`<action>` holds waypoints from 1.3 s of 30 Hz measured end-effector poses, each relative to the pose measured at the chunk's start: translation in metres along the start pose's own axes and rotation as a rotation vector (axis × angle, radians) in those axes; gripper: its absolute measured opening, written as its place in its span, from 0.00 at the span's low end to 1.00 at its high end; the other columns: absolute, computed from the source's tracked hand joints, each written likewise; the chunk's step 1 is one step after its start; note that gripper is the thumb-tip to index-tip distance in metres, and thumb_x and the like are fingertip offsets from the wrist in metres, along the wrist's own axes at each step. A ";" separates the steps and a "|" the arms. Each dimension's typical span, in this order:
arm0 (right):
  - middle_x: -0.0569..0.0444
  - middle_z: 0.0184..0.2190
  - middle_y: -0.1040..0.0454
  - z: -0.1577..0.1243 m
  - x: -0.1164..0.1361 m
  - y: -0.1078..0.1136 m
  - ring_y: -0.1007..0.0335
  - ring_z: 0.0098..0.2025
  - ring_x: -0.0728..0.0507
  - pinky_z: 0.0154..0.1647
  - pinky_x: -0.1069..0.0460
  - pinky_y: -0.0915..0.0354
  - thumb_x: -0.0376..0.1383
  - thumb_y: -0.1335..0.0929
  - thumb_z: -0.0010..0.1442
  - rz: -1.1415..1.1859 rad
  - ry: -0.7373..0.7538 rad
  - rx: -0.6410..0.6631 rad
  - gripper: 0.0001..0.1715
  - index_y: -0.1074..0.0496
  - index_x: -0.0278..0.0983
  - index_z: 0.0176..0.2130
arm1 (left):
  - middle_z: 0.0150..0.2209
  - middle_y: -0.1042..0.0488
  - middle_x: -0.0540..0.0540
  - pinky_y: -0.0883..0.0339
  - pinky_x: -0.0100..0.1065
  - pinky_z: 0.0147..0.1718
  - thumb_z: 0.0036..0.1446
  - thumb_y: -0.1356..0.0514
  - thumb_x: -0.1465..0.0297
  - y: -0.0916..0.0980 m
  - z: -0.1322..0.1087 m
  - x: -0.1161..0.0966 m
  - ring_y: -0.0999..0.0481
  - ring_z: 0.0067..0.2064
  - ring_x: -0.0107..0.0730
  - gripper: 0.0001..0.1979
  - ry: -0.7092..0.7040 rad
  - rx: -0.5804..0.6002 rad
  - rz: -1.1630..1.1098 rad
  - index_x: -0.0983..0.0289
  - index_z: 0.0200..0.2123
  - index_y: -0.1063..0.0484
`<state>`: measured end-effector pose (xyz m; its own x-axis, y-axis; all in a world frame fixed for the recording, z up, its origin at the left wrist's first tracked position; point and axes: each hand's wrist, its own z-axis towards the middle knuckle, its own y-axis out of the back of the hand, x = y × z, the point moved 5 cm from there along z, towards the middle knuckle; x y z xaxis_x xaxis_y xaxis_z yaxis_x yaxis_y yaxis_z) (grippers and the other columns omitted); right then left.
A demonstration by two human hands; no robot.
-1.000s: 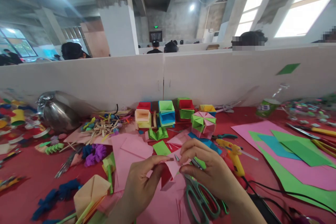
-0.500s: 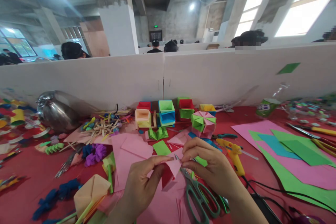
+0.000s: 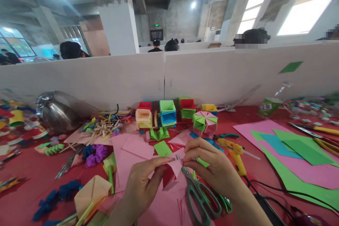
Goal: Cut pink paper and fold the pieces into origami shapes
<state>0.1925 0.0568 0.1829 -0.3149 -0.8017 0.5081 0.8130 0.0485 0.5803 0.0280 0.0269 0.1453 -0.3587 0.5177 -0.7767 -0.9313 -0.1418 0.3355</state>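
Between my two hands is a small piece of folded pink paper (image 3: 174, 168), its inner side a deeper red-pink. My left hand (image 3: 144, 183) pinches its left edge between thumb and fingers. My right hand (image 3: 209, 162) pinches the upper right corner with thumb and fingertips. Green-handled scissors (image 3: 202, 197) lie on the table just beneath my right hand, blades pointing up and left behind the folded paper. Pink paper sheets (image 3: 137, 148) spread under and beyond my hands. A green paper square (image 3: 162, 148) lies just past the fingertips.
Folded paper boxes (image 3: 168, 113) and a pink-green paper shape (image 3: 205, 123) stand along the white partition (image 3: 79, 77). A yellow glue gun (image 3: 237, 157) with a black cord lies right, near coloured sheets (image 3: 286, 152). A metal jug (image 3: 59, 113) and craft sticks (image 3: 109, 129) are at left.
Both hands keep their pinch on the folded pink paper, almost without moving. The view has shifted very slightly.
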 end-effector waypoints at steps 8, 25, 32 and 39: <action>0.53 0.34 0.32 -0.002 0.001 -0.002 0.33 0.37 0.47 0.38 0.54 0.36 0.29 0.37 0.60 -0.066 0.041 0.085 0.08 0.29 0.39 0.33 | 0.36 0.20 0.49 0.33 0.22 0.35 0.56 0.45 0.75 -0.002 0.000 0.004 0.22 0.34 0.27 0.12 0.053 0.010 0.016 0.58 0.38 0.24; 0.52 0.34 0.31 0.001 0.008 -0.009 0.34 0.37 0.47 0.38 0.52 0.38 0.29 0.35 0.59 0.060 0.033 0.088 0.06 0.28 0.38 0.35 | 0.26 0.22 0.49 0.35 0.22 0.29 0.56 0.44 0.72 -0.003 -0.001 0.003 0.26 0.25 0.25 0.10 0.082 0.009 0.015 0.60 0.38 0.24; 0.52 0.32 0.30 0.001 0.009 -0.012 0.33 0.37 0.48 0.38 0.54 0.36 0.27 0.36 0.58 0.160 -0.112 0.092 0.06 0.31 0.35 0.33 | 0.34 0.21 0.53 0.34 0.24 0.33 0.60 0.48 0.70 -0.009 -0.002 0.001 0.23 0.34 0.29 0.12 0.109 0.090 -0.025 0.62 0.41 0.25; 0.53 0.29 0.29 0.002 0.009 -0.013 0.33 0.32 0.48 0.34 0.53 0.36 0.27 0.36 0.58 0.126 -0.140 0.070 0.06 0.31 0.35 0.32 | 0.27 0.23 0.52 0.36 0.25 0.27 0.61 0.50 0.66 -0.014 -0.002 0.006 0.28 0.26 0.28 0.14 0.212 0.064 -0.101 0.63 0.40 0.25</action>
<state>0.1778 0.0498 0.1811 -0.2821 -0.6959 0.6604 0.8157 0.1884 0.5469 0.0384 0.0298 0.1352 -0.2759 0.3372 -0.9001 -0.9595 -0.0416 0.2785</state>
